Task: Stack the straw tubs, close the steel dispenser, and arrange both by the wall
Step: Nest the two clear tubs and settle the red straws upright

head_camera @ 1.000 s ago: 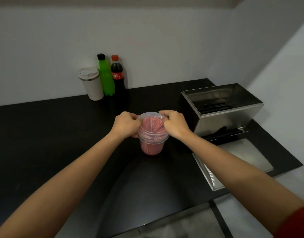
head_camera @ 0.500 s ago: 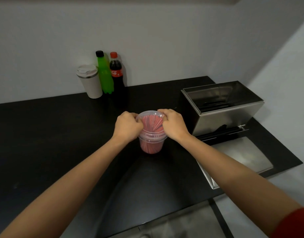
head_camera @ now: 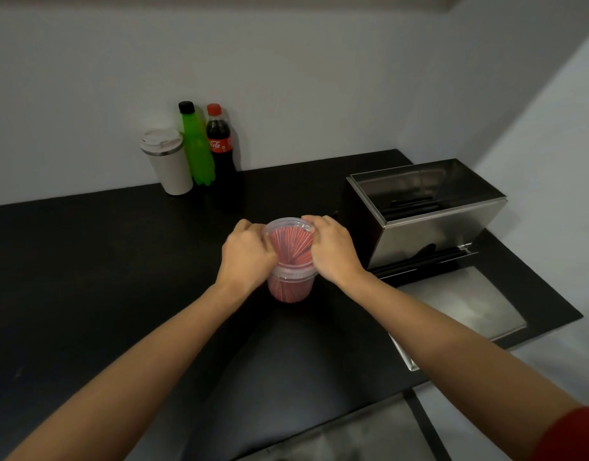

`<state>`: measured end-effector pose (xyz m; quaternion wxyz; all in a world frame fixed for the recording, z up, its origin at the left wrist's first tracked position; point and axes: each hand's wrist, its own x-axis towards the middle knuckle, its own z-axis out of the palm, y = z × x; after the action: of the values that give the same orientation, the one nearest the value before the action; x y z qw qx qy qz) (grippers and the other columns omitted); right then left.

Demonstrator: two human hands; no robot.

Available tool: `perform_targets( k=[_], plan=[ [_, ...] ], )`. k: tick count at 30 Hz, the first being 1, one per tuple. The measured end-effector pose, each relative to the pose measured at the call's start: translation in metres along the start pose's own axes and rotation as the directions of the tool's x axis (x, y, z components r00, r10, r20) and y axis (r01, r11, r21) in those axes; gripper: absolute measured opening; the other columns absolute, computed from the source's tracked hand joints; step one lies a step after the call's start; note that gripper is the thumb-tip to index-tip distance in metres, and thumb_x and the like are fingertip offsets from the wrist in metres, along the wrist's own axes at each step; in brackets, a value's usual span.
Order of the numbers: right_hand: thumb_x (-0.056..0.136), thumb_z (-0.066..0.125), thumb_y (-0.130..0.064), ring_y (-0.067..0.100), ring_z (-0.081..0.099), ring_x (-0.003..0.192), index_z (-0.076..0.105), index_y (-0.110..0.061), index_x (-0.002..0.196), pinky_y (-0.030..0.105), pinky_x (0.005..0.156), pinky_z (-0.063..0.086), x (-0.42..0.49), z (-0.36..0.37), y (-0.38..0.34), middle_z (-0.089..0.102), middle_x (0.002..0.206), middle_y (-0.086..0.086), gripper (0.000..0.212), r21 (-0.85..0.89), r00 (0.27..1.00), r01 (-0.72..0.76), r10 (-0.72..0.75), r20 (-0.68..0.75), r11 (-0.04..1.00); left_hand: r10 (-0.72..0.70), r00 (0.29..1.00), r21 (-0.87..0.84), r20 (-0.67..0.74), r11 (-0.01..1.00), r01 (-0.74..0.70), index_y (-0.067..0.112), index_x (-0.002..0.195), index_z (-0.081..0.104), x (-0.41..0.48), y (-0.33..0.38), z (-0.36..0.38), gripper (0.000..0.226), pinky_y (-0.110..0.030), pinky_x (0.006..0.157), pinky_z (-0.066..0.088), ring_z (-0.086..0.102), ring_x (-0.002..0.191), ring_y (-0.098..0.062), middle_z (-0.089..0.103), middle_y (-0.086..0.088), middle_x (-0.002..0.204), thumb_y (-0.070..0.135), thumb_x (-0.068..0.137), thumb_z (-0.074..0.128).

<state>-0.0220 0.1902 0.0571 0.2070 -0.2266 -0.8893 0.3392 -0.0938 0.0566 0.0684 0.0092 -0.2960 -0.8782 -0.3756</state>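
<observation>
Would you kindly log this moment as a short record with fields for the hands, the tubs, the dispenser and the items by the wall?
left hand: gripping the upper straw tub's left side
right hand: gripping its right side
straw tubs: clear, red straws inside, one stacked on the other, mid-counter
steel dispenser: top open, away from the back wall
steel lid: lying flat in front of the dispenser
back wall items: white tumbler, green bottle, cola bottle

The clear straw tubs [head_camera: 290,261] show red straws. The countertop [head_camera: 87,277] is black, the wall [head_camera: 286,78] pale grey. The dispenser [head_camera: 426,214] is silvery steel. One bottle [head_camera: 197,148] is bright green with a black cap; the cola bottle [head_camera: 220,144] is dark, red-capped and red-labelled. The tumbler [head_camera: 168,161] is cream.
</observation>
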Motion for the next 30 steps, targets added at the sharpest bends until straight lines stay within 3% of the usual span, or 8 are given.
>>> perform_targets(
  k=[3, 8, 11, 14, 16, 21, 27, 30],
  plan=[
    [0.094, 0.040, -0.004, 0.015, 0.053, 0.114, 0.046, -0.013, 0.135, 0.029, 0.096, 0.047, -0.004, 0.002, -0.001, 0.052, 0.127, 0.005, 0.043, 0.005, 1.000, -0.003, 0.003, 0.005, 1.000, 0.004, 1.000, -0.034, -0.024, 0.999, -0.005, 0.006, 0.120, 0.059, -0.003, -0.001, 0.004, 0.029, -0.023, 0.076, 0.040, 0.051, 0.088, -0.008, 0.053, -0.010, 0.118, 0.015, 0.096, 0.045],
    [0.093, 0.042, -0.004, 0.015, 0.055, 0.111, 0.048, -0.014, 0.133, 0.024, 0.089, 0.046, -0.001, -0.001, -0.001, 0.053, 0.127, 0.004, 0.042, 0.005, 1.000, -0.013, 0.013, 0.027, 1.000, -0.018, 1.000, -0.039, 0.008, 0.999, 0.018, 0.013, 0.122, 0.058, -0.003, -0.007, 0.005, 0.034, -0.027, 0.075, 0.040, 0.050, 0.090, -0.008, 0.055, -0.007, 0.117, 0.026, 0.099, 0.038],
    [0.094, 0.041, -0.010, 0.013, 0.057, 0.104, 0.052, -0.016, 0.126, 0.024, 0.083, 0.047, 0.006, -0.004, -0.002, 0.057, 0.120, 0.001, 0.035, 0.019, 0.995, -0.062, 0.060, 0.074, 0.998, -0.115, 0.985, -0.079, 0.128, 0.989, 0.126, 0.018, 0.125, 0.057, 0.006, -0.009, 0.002, 0.036, -0.030, 0.076, 0.042, 0.053, 0.090, -0.009, 0.060, -0.002, 0.113, 0.031, 0.099, 0.035],
    [0.097, 0.037, -0.022, 0.010, 0.060, 0.077, 0.060, -0.017, 0.108, 0.024, 0.066, 0.045, 0.017, -0.006, -0.004, 0.062, 0.088, -0.002, 0.026, 0.096, 0.971, -0.184, 0.165, 0.174, 0.978, -0.231, 0.938, -0.135, 0.257, 0.953, 0.271, 0.021, 0.097, 0.065, 0.019, -0.007, -0.001, 0.032, -0.039, 0.077, 0.049, 0.061, 0.078, -0.019, 0.064, -0.002, 0.086, 0.035, 0.094, 0.036],
    [0.098, 0.035, -0.034, 0.011, 0.053, 0.059, 0.062, -0.014, 0.088, 0.027, 0.061, 0.043, 0.026, -0.005, -0.007, 0.054, 0.064, -0.003, 0.035, 0.133, 0.938, -0.292, 0.256, 0.235, 0.947, -0.301, 0.906, -0.147, 0.299, 0.923, 0.355, 0.017, 0.083, 0.063, 0.029, -0.002, -0.003, 0.040, -0.039, 0.079, 0.051, 0.064, 0.077, -0.024, 0.065, -0.007, 0.079, 0.046, 0.093, 0.037],
    [0.093, 0.038, -0.051, 0.016, 0.054, 0.062, 0.058, -0.012, 0.079, 0.030, 0.068, 0.045, 0.035, 0.002, -0.012, 0.052, 0.064, 0.002, 0.046, 0.083, 0.885, -0.393, 0.351, 0.307, 0.916, -0.311, 0.892, -0.166, 0.328, 0.910, 0.379, 0.023, 0.067, 0.053, 0.041, 0.002, 0.005, 0.040, -0.023, 0.061, 0.042, 0.055, 0.063, -0.011, 0.059, 0.001, 0.070, 0.053, 0.091, 0.045],
    [0.089, 0.040, -0.059, 0.020, 0.059, 0.073, 0.062, -0.009, 0.080, 0.030, 0.074, 0.048, 0.039, 0.004, -0.009, 0.056, 0.069, 0.004, 0.056, 0.042, 0.862, -0.437, 0.405, 0.305, 0.899, -0.352, 0.862, -0.179, 0.364, 0.882, 0.436, 0.003, 0.086, 0.067, 0.045, 0.002, 0.009, 0.056, -0.034, 0.065, 0.048, 0.060, 0.066, -0.024, 0.062, -0.011, 0.074, 0.056, 0.088, 0.049],
    [0.089, 0.041, -0.060, 0.019, 0.059, 0.071, 0.059, -0.009, 0.078, 0.028, 0.069, 0.047, 0.040, 0.006, -0.008, 0.056, 0.069, 0.003, 0.055, 0.056, 0.852, -0.462, 0.425, 0.306, 0.885, -0.367, 0.856, -0.182, 0.363, 0.873, 0.452, 0.000, 0.099, 0.068, 0.048, 0.000, 0.013, 0.059, -0.041, 0.080, 0.054, 0.067, 0.086, -0.032, 0.069, -0.017, 0.090, 0.055, 0.087, 0.051]
  ],
)
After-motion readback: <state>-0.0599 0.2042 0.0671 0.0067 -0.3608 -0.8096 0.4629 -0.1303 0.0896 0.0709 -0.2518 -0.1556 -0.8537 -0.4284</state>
